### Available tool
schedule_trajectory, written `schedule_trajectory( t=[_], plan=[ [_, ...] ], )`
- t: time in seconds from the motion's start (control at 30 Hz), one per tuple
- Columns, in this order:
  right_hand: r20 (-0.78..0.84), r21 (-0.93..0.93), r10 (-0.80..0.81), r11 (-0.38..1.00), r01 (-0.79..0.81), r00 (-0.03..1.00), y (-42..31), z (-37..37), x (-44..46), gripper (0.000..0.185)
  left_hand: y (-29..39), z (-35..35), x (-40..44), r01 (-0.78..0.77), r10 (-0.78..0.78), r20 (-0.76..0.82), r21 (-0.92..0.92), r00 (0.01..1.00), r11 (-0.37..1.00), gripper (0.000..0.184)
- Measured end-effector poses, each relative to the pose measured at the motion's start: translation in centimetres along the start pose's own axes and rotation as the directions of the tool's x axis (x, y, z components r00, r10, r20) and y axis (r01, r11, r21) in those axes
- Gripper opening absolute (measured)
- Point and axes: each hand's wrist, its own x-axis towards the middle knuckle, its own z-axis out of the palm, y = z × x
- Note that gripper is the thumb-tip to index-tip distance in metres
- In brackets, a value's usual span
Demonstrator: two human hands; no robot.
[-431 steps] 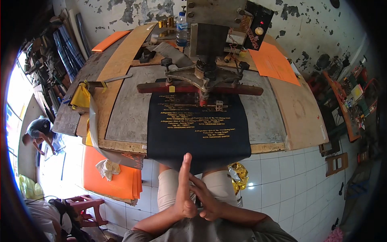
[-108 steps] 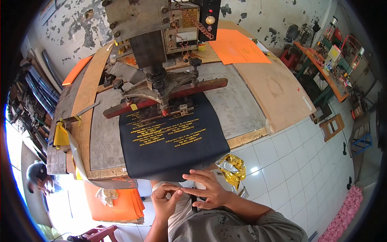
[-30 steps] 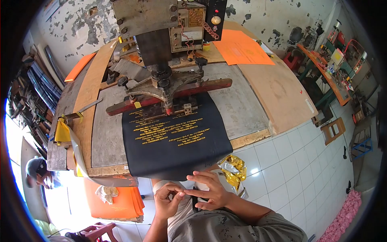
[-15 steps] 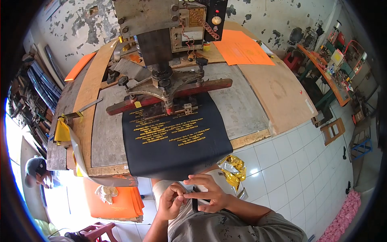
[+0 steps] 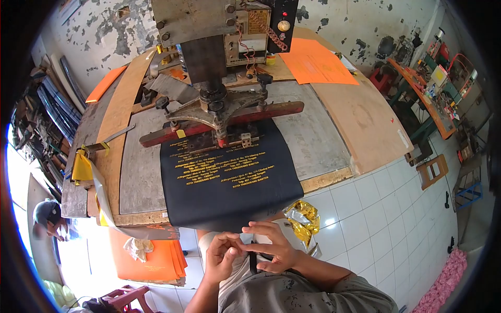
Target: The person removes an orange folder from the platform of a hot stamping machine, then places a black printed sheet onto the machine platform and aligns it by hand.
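Note:
Just below the table's front edge, my left hand (image 5: 221, 258) has its fingers curled near the fingertips of my right hand; whether it pinches one of them is too small to tell. My right hand (image 5: 272, 249) is held over my lap with its fingers apart and nothing in it. Above both hands a black sheet (image 5: 235, 201) with gold printed text drapes over the table edge. The sheet's back part lies under the press head (image 5: 218, 112) with its red bar.
An orange sheet (image 5: 315, 61) lies at the table's back right. Gold foil (image 5: 302, 218) hangs or lies right of my knees. Orange sheets with a cloth (image 5: 138, 249) on top are below left. Another person (image 5: 48, 215) bends down at far left. A red stool (image 5: 128, 298) stands below.
The view has shifted slightly. My left hand's fingers have loosened a little from their pinch at my right fingertips. Earlier, my hands were upright with palms close together; the black sheet's text looks the same.

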Motion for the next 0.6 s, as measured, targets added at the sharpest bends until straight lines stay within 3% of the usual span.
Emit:
schedule_trajectory(
  t=[0.07, 0.17, 0.4, 0.53, 0.6],
  plan=[
    [-0.002, -0.019, 0.011, 1.000, -0.011, 1.000, -0.1, -0.1, 0.1, 0.051, -0.1, -0.5, 0.0, -0.004, 0.001, 0.026, 0.122, 1.000, 0.993, 0.016],
    [0.003, -0.040, 0.018, 0.999, -0.018, 1.000, -0.2, 0.0, 0.3, 0.051, 0.3, -0.2, 0.1, 0.020, -0.006, -0.071, 0.203, 0.997, 0.979, 0.010],
    [0.052, -0.115, 0.030, 0.993, -0.024, 0.998, -0.1, -0.3, 0.5, 0.052, 0.5, -0.4, 0.5, -0.101, 0.155, -0.110, 0.394, 0.982, 0.914, 0.011],
    [0.048, -0.264, 0.046, 0.964, -0.032, 0.998, 0.1, -1.2, 1.0, 0.048, 0.6, -1.3, 1.5, -0.219, 0.315, -0.040, 0.634, 0.948, 0.741, 0.016],
    [-0.050, -0.417, 0.104, 0.902, -0.115, 0.993, 0.4, -2.1, 1.4, 0.047, 1.5, -2.3, 2.6, -0.295, 0.447, 0.063, 0.831, 0.892, 0.472, 0.020]
  ],
)
